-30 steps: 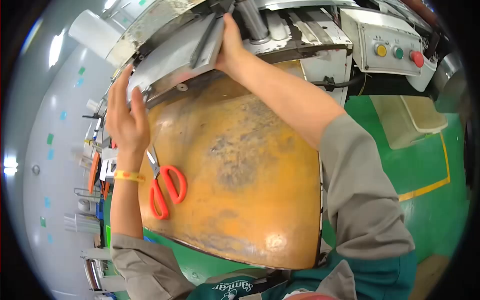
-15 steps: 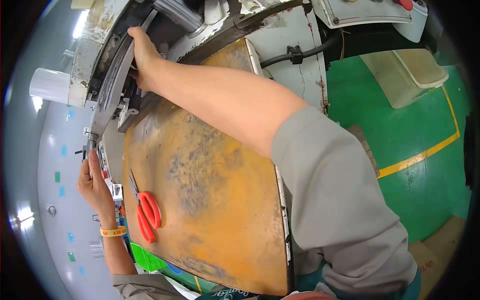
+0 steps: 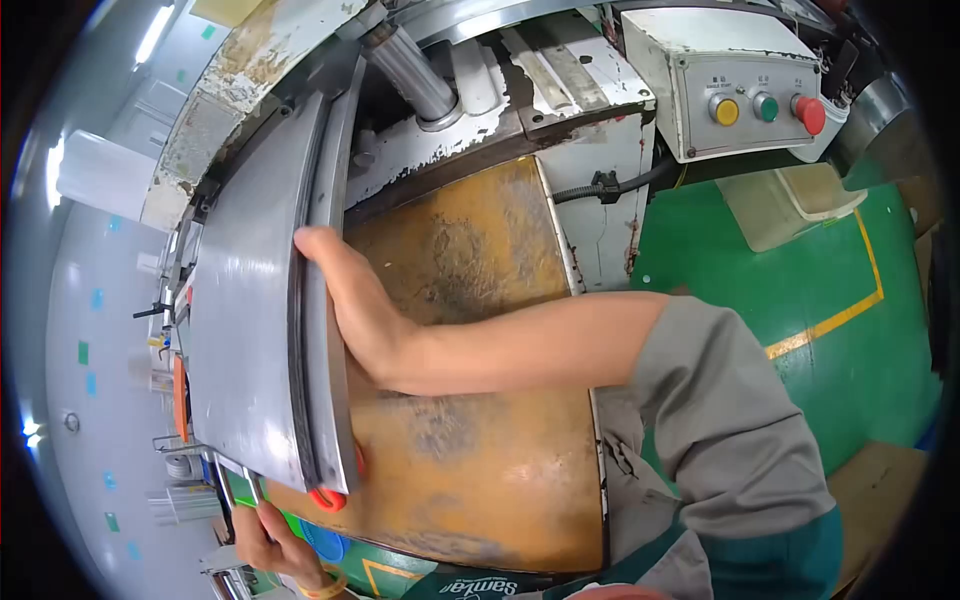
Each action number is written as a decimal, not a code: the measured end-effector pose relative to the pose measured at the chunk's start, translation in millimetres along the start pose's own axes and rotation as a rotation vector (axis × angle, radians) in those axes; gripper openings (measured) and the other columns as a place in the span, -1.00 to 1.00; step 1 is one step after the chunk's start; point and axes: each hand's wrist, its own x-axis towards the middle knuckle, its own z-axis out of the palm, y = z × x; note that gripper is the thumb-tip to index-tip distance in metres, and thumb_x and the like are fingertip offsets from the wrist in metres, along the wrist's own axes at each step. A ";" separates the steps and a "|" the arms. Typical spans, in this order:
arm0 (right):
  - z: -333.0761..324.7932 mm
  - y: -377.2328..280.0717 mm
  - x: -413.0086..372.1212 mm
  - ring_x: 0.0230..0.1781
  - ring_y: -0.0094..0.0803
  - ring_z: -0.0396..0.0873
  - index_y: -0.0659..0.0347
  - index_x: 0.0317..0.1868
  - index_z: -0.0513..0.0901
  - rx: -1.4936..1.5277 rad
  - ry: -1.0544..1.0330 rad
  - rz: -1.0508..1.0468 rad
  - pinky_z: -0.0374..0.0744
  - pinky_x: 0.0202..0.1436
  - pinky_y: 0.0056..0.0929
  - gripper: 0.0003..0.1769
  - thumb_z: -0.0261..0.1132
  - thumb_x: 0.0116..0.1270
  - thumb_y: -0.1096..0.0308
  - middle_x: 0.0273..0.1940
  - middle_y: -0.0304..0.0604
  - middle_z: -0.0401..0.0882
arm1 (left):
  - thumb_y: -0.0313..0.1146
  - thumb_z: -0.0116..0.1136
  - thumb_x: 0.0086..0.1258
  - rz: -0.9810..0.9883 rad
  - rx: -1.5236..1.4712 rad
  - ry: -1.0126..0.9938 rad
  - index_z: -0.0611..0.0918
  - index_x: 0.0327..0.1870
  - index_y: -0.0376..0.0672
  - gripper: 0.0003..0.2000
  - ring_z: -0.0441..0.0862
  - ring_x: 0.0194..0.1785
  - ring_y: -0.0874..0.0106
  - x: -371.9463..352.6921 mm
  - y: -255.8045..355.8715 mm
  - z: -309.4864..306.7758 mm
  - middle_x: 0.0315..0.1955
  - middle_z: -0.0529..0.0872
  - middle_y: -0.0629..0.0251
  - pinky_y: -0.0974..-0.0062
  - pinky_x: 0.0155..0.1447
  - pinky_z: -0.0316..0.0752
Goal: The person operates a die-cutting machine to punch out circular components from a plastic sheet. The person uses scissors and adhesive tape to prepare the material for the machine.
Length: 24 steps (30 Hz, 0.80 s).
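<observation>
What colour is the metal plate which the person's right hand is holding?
The metal plate is silvery grey, seen best in the head view.

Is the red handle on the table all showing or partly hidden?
Partly hidden: the metal plate blocks part of the red handle, and only small red bits show past its edges.

Worktable (image 3: 480,480): clock's centre.
Plate (image 3: 250,300): 10 o'clock, overlapping the tabletop in view.
Right hand (image 3: 352,290): plate's 3 o'clock edge.
Left hand (image 3: 283,555): plate's 6 o'clock end.
Scissor handles (image 3: 328,501): 8 o'clock, partly behind the plate.
Column (image 3: 410,75): between 11 and 12.
Control box (image 3: 745,137): between 1 and 2.
Bin (image 3: 770,215): 2 o'clock.
</observation>
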 end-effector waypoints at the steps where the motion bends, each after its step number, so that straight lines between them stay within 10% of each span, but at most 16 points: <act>1: -2.1 -1.8 -2.7 -0.17 -0.49 0.35 0.28 -0.07 0.45 -0.008 -0.010 0.007 0.33 -0.02 -0.51 -0.51 -0.02 0.29 -0.01 -0.19 -0.23 0.45 | -0.47 -0.09 0.37 0.002 -0.024 -0.009 0.28 -0.63 -0.29 -0.70 0.08 -0.62 0.49 -4.1 -0.4 -2.3 -0.69 0.14 0.33 0.42 -0.51 -0.10; 7: -0.6 -1.0 -2.6 -0.11 -0.51 0.38 0.26 -0.05 0.44 -0.004 -0.015 -0.021 0.35 0.01 -0.50 -0.50 0.00 0.31 -0.04 -0.12 -0.20 0.47 | -0.44 -0.10 0.42 0.103 -0.023 0.289 0.15 -0.69 -0.22 -0.61 -0.01 -0.63 0.58 -0.7 -1.2 22.2 -0.73 0.07 0.43 0.46 -0.53 -0.15; 24: -7.0 -12.3 10.0 -0.19 -0.49 0.46 0.31 -0.17 0.50 -0.034 -0.025 0.040 0.40 -0.09 -0.47 -0.55 -0.06 0.31 0.05 -0.22 -0.15 0.53 | -0.63 -0.10 0.16 0.414 0.009 0.073 0.20 -0.80 -0.21 -0.68 0.10 -0.80 0.34 36.6 -3.1 15.9 -0.85 0.15 0.27 0.40 -0.65 -0.06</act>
